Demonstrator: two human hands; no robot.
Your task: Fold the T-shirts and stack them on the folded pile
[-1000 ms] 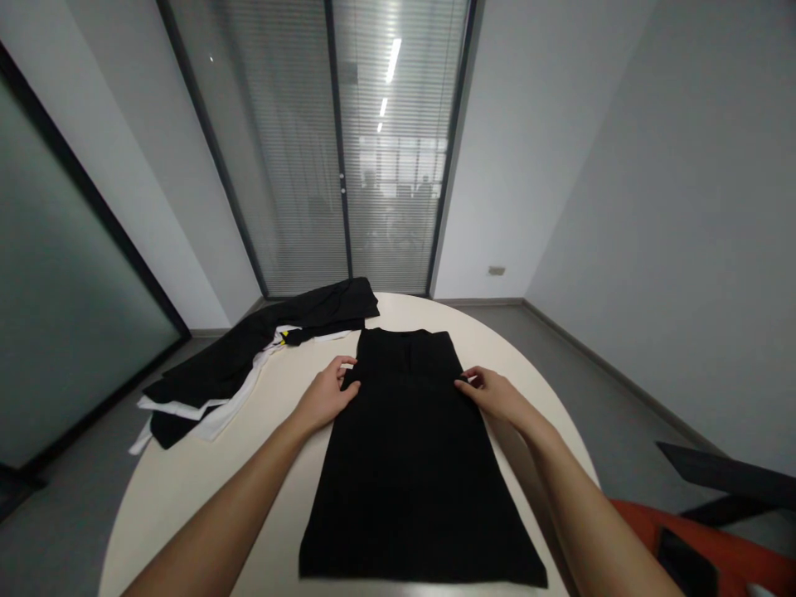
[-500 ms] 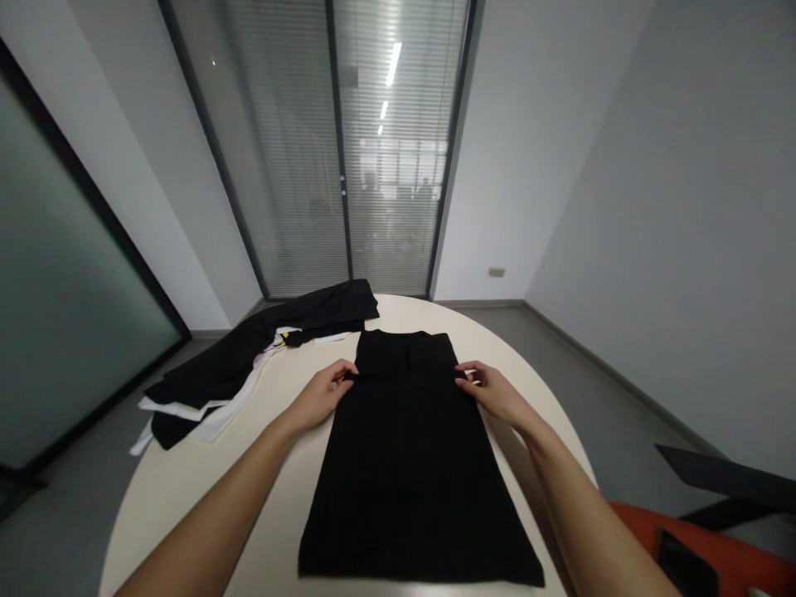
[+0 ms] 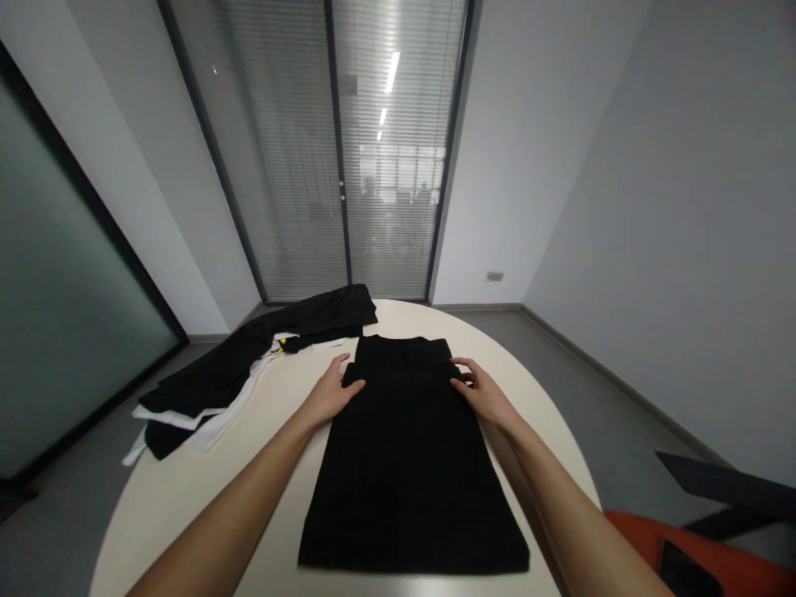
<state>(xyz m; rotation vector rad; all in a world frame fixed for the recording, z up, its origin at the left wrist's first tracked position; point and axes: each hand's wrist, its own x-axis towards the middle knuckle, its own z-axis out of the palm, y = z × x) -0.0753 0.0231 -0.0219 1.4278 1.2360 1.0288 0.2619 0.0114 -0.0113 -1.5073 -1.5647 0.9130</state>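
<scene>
A black folded garment [image 3: 410, 473] lies flat on the pale table, its wide end toward me and a narrower layer showing at the far end. My left hand [image 3: 329, 394] rests at its left edge. The left thumb lies over the cloth, and the index finger is stretched apart from it beside the corner of the upper layer. Against the right edge, my right hand [image 3: 488, 394] touches the cloth with thumb and index fingertips spread apart. Its other fingers are partly hidden.
A pile of black and white clothes [image 3: 249, 356] lies on the left of the round table [image 3: 516, 356], overhanging its edge. An orange chair [image 3: 628, 531] with a dark armrest stands at the lower right. Glass panels with blinds [image 3: 398, 232] rise behind the table.
The fold's edge has shifted slightly away from me and lies flatter. My left thumb has moved inward over the cloth, apart from the index finger. The garment's near end has shifted slightly left.
</scene>
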